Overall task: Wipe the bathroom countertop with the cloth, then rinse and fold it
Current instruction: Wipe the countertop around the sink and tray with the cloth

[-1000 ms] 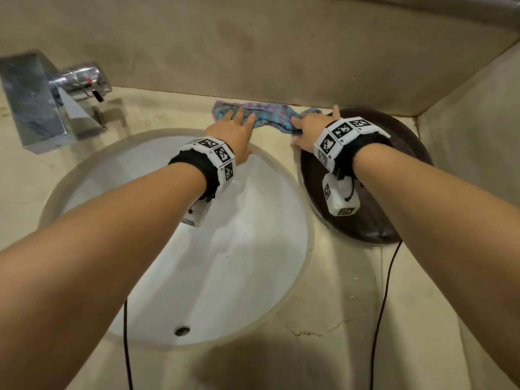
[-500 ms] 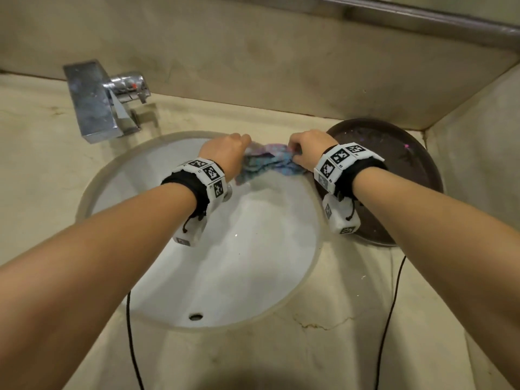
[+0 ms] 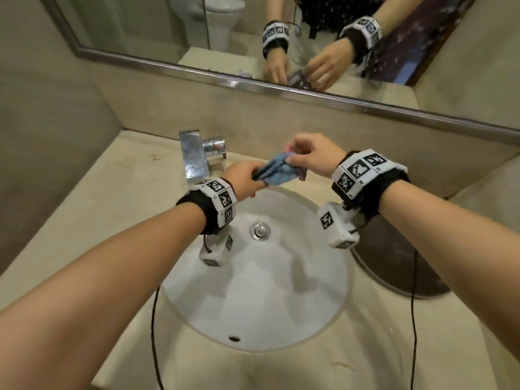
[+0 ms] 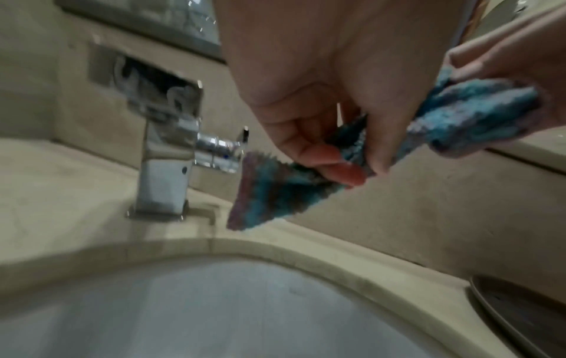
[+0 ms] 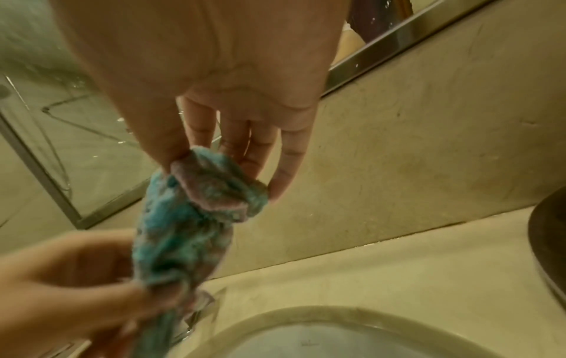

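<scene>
A bunched blue and purple cloth (image 3: 278, 171) hangs in the air above the back rim of the white sink (image 3: 295, 305), stretched between both hands. My left hand (image 3: 247, 180) pinches its lower left end (image 4: 275, 193) between thumb and fingers. My right hand (image 3: 306, 157) pinches the upper right end (image 5: 214, 184), a little higher. The cloth (image 5: 177, 237) sags in a twisted roll between them. The beige stone countertop (image 3: 107, 209) surrounds the sink.
A chrome faucet (image 3: 197, 156) stands just left of the cloth, behind the sink. A dark round tray (image 3: 394, 266) lies on the counter to the right. A mirror (image 3: 253, 38) runs along the back wall; side walls close in on both sides.
Both hands have lifted the cloth off the back of the counter and gathered it into a bunch above the sink. The head camera has tilted up, bringing the mirror into sight.
</scene>
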A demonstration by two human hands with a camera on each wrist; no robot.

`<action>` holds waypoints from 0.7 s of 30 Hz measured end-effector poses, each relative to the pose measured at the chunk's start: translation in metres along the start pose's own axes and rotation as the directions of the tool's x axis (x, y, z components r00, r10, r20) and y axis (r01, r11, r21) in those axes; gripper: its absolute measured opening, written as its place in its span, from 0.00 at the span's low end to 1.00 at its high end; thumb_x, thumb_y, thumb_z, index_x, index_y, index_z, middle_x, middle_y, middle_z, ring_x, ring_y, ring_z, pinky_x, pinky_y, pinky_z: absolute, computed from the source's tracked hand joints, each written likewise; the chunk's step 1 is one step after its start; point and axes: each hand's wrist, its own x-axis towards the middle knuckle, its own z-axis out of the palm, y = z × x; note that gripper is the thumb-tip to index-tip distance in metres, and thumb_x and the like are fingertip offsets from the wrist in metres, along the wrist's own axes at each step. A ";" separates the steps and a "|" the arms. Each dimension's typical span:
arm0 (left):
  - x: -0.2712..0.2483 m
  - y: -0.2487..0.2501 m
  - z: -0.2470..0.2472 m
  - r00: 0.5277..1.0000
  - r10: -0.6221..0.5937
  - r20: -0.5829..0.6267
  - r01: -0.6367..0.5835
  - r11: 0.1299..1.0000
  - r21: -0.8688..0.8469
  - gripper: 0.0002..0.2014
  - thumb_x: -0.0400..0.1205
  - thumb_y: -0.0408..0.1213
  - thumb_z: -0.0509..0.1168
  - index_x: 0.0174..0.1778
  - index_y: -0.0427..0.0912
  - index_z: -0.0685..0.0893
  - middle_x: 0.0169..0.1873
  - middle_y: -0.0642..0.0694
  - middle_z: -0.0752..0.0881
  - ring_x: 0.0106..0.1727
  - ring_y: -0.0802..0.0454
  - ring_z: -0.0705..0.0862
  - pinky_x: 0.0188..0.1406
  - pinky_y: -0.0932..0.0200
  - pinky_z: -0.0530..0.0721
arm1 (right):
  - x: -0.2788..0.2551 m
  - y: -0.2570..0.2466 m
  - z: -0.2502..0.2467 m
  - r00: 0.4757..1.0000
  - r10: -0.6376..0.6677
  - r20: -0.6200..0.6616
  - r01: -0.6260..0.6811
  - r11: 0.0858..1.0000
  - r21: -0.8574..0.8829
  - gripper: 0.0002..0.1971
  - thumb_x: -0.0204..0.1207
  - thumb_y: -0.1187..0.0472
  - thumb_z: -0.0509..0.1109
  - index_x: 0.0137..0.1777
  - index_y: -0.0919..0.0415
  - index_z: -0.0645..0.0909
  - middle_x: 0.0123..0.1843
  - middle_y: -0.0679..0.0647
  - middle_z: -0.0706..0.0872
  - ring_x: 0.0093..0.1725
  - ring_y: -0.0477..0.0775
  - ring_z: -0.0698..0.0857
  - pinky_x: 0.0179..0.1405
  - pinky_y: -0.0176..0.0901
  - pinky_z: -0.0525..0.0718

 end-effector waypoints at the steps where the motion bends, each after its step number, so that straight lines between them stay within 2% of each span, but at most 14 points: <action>1: -0.001 0.000 -0.009 0.999 -0.004 -0.035 0.003 1.000 -0.022 0.03 0.80 0.36 0.66 0.46 0.41 0.82 0.25 0.50 0.82 0.21 0.58 0.81 0.20 0.65 0.76 | 0.000 0.000 0.001 1.000 0.006 -0.016 -0.007 1.000 -0.015 0.05 0.78 0.70 0.66 0.43 0.60 0.76 0.28 0.53 0.81 0.13 0.38 0.78 0.25 0.39 0.79; 2: -0.002 0.000 -0.016 0.998 -0.007 -0.058 0.002 0.996 -0.087 0.03 0.80 0.34 0.65 0.41 0.42 0.81 0.23 0.48 0.81 0.19 0.55 0.81 0.18 0.65 0.77 | -0.001 0.002 0.002 1.000 0.019 -0.021 -0.020 0.999 -0.043 0.03 0.78 0.69 0.66 0.47 0.61 0.76 0.28 0.52 0.81 0.14 0.37 0.78 0.28 0.40 0.80; 4: -0.003 0.002 -0.028 0.997 -0.012 -0.072 -0.007 0.967 -0.256 0.06 0.79 0.28 0.62 0.39 0.41 0.80 0.23 0.42 0.82 0.20 0.45 0.83 0.20 0.56 0.83 | -0.004 0.004 0.005 0.999 0.049 0.007 -0.048 0.991 -0.124 0.07 0.78 0.66 0.68 0.54 0.59 0.76 0.29 0.52 0.81 0.18 0.36 0.81 0.29 0.32 0.78; 6: -0.008 0.012 -0.037 0.996 0.012 -0.084 -0.045 0.916 -0.399 0.07 0.79 0.22 0.60 0.46 0.36 0.81 0.28 0.40 0.83 0.22 0.50 0.85 0.24 0.55 0.86 | -0.006 0.001 0.012 0.997 0.061 0.040 -0.049 0.964 -0.261 0.18 0.74 0.61 0.73 0.63 0.60 0.76 0.40 0.54 0.81 0.35 0.44 0.81 0.31 0.29 0.73; 7: -0.010 0.019 -0.039 0.997 0.019 -0.078 -0.053 0.881 -0.471 0.10 0.79 0.20 0.59 0.51 0.35 0.80 0.32 0.42 0.83 0.24 0.56 0.85 0.26 0.59 0.86 | -0.005 -0.002 0.015 0.998 0.052 0.039 -0.037 0.949 -0.312 0.25 0.71 0.58 0.76 0.68 0.59 0.75 0.47 0.55 0.80 0.43 0.48 0.77 0.37 0.32 0.74; 9: -0.016 0.032 -0.044 0.999 0.033 -0.027 -0.042 0.796 -0.604 0.15 0.79 0.18 0.57 0.58 0.33 0.79 0.38 0.42 0.83 0.34 0.56 0.85 0.30 0.68 0.86 | -0.004 -0.010 0.023 0.998 0.026 0.050 -0.011 0.958 -0.286 0.32 0.66 0.54 0.79 0.70 0.55 0.74 0.53 0.56 0.78 0.53 0.51 0.73 0.56 0.42 0.75; 10: -0.019 0.037 -0.046 0.999 0.045 0.001 -0.034 0.758 -0.651 0.16 0.79 0.18 0.56 0.59 0.33 0.79 0.39 0.42 0.83 0.37 0.54 0.84 0.32 0.69 0.85 | -0.003 -0.015 0.028 0.996 -0.007 0.092 0.021 0.988 -0.155 0.28 0.65 0.57 0.81 0.65 0.56 0.78 0.51 0.54 0.82 0.51 0.50 0.78 0.59 0.46 0.78; 12: -0.026 0.042 -0.053 0.999 0.046 0.030 -0.011 0.707 -0.707 0.15 0.78 0.18 0.55 0.53 0.37 0.81 0.40 0.41 0.84 0.38 0.52 0.84 0.32 0.68 0.85 | -0.003 -0.024 0.036 0.985 -0.050 0.168 0.021 0.985 0.172 0.12 0.66 0.69 0.78 0.47 0.59 0.82 0.34 0.49 0.89 0.34 0.43 0.87 0.40 0.43 0.88; 14: -0.033 0.040 -0.062 1.000 0.001 0.022 0.016 0.683 -0.730 0.14 0.77 0.20 0.56 0.45 0.42 0.82 0.40 0.39 0.85 0.35 0.50 0.85 0.30 0.66 0.85 | 0.000 -0.032 0.041 0.991 0.013 0.137 -0.054 0.953 0.297 0.12 0.68 0.76 0.74 0.35 0.58 0.79 0.25 0.49 0.84 0.22 0.42 0.81 0.23 0.36 0.81; 16: -0.037 0.031 -0.071 0.998 -0.061 0.026 0.060 0.666 -0.744 0.10 0.79 0.28 0.56 0.39 0.43 0.81 0.42 0.40 0.86 0.33 0.48 0.86 0.30 0.64 0.85 | 0.003 -0.036 0.045 0.985 0.121 0.121 -0.153 0.937 0.313 0.13 0.71 0.75 0.70 0.31 0.59 0.76 0.22 0.51 0.78 0.18 0.44 0.73 0.18 0.32 0.73; 18: -0.040 0.021 -0.078 0.988 -0.147 0.049 0.138 0.686 -0.714 0.12 0.83 0.43 0.57 0.38 0.42 0.79 0.44 0.44 0.86 0.32 0.50 0.87 0.32 0.60 0.86 | 0.004 -0.041 0.045 0.983 0.137 0.125 -0.160 0.966 0.201 0.09 0.74 0.73 0.68 0.35 0.62 0.77 0.24 0.52 0.75 0.20 0.47 0.69 0.18 0.32 0.69; 19: -0.040 0.015 -0.078 0.981 -0.189 0.055 0.176 0.720 -0.671 0.15 0.82 0.50 0.60 0.39 0.42 0.79 0.45 0.44 0.86 0.32 0.51 0.88 0.34 0.58 0.88 | 0.003 -0.047 0.044 0.984 0.118 0.134 -0.126 0.990 0.058 0.04 0.75 0.71 0.67 0.40 0.63 0.79 0.27 0.53 0.76 0.23 0.49 0.70 0.20 0.34 0.70; 20: -0.039 0.011 -0.076 0.975 -0.211 0.064 0.205 0.758 -0.619 0.15 0.80 0.52 0.63 0.40 0.42 0.78 0.45 0.43 0.86 0.35 0.51 0.88 0.37 0.56 0.89 | 0.003 -0.053 0.044 0.987 0.076 0.141 -0.062 0.993 -0.104 0.03 0.75 0.69 0.67 0.47 0.64 0.81 0.31 0.54 0.78 0.26 0.52 0.73 0.24 0.37 0.73; 21: -0.040 0.008 -0.074 0.972 -0.217 0.085 0.226 0.785 -0.577 0.15 0.78 0.51 0.67 0.40 0.42 0.77 0.46 0.42 0.86 0.38 0.50 0.88 0.40 0.54 0.90 | 0.001 -0.060 0.044 0.989 0.038 0.140 0.001 0.962 -0.272 0.07 0.76 0.65 0.67 0.53 0.64 0.82 0.36 0.55 0.80 0.32 0.56 0.77 0.30 0.41 0.76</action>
